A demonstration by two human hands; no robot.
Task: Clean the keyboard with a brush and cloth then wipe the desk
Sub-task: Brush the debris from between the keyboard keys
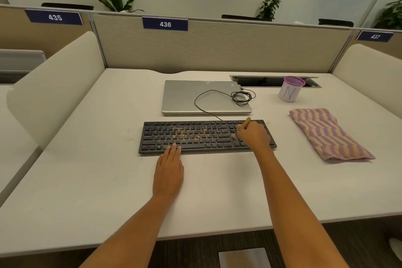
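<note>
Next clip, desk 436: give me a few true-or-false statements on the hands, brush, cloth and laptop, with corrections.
1. The right hand holds a brush over the keyboard. True.
2. The left hand holds the striped cloth. False: the cloth lies untouched on the desk, and the left hand is flat, fingertips at the keyboard's near edge.
3. The laptop is open. False: it is closed, with a cable lying on it.
4. Yellowish crumbs lie on the middle keys. True.
5. The purple cup stands behind the cloth. True.
</note>
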